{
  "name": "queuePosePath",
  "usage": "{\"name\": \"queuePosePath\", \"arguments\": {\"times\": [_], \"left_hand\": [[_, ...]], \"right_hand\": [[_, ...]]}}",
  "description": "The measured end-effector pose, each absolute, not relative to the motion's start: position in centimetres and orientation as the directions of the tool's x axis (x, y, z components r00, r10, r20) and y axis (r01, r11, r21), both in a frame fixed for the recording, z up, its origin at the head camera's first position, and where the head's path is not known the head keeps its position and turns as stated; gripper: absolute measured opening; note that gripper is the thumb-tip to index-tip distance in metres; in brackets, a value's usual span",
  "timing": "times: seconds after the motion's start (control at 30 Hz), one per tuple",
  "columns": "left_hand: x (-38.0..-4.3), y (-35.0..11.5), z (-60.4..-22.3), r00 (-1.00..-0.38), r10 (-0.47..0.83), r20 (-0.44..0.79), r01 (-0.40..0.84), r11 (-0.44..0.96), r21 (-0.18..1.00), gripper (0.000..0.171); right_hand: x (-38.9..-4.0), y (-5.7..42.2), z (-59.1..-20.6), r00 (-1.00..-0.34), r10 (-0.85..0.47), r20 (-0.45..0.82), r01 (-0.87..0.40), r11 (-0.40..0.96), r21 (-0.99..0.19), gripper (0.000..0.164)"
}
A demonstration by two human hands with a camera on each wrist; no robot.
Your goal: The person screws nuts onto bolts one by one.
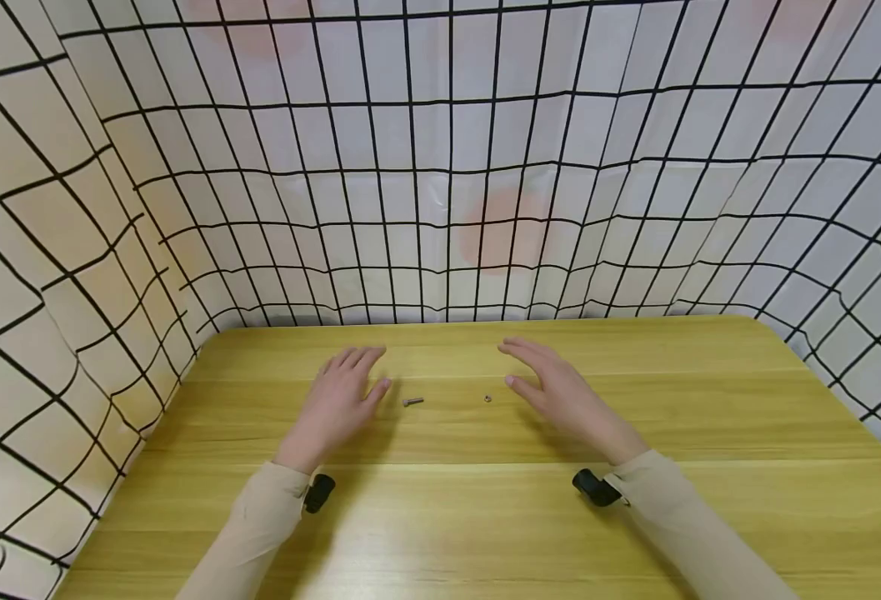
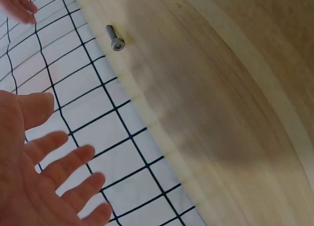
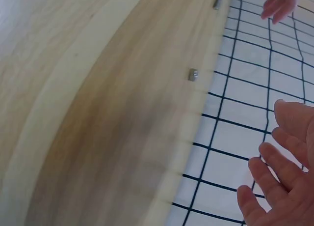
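A silver hex socket bolt (image 1: 413, 402) lies on its side on the wooden table, its socket head facing the camera in the left wrist view (image 2: 117, 43). To its right sits a small metal nut (image 1: 488, 398), seen closer in the right wrist view (image 3: 193, 74). My left hand (image 1: 342, 398) hovers just left of the bolt, fingers spread and holding nothing. On the other side, my right hand (image 1: 556, 392) is held over the table to the right of the nut, fingers extended, palm facing inward, likewise with nothing in it.
The wooden table (image 1: 440, 517) spans the lower view. Behind it and along both sides stands a black wire grid (image 1: 451, 173) in front of white sheeting. A small black camera (image 1: 320, 492) sits at the left wrist, another black camera (image 1: 595, 487) at the right.
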State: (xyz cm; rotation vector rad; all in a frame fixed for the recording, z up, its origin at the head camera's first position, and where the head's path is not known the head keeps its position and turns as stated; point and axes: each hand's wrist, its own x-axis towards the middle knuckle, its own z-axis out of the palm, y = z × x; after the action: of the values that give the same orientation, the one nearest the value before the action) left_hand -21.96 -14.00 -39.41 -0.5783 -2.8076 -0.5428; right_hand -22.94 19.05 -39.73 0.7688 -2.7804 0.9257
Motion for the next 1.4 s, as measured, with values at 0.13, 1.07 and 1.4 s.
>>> {"name": "queuePosePath", "arguments": {"times": [0.13,1.07,1.4], "left_hand": [[-22.4,-14.2,-39.8,-0.884,0.372,0.282,0.461,0.788,0.407,0.047],[-24.5,-14.5,-41.2,-0.917,0.389,0.085,0.339,0.651,0.679,0.021],[-25.0,-14.1,-42.0,-0.911,0.413,-0.011,0.255,0.582,0.772,0.02]], "right_hand": [[-23.4,19.3,-40.1,-0.859,-0.443,0.256,-0.506,0.658,-0.558,0.047],[-26.5,19.3,-42.2,-0.824,-0.556,0.112,-0.457,0.533,-0.712,0.033],[-27.3,18.7,-42.5,-0.788,-0.614,0.044,-0.448,0.523,-0.725,0.028]]}}
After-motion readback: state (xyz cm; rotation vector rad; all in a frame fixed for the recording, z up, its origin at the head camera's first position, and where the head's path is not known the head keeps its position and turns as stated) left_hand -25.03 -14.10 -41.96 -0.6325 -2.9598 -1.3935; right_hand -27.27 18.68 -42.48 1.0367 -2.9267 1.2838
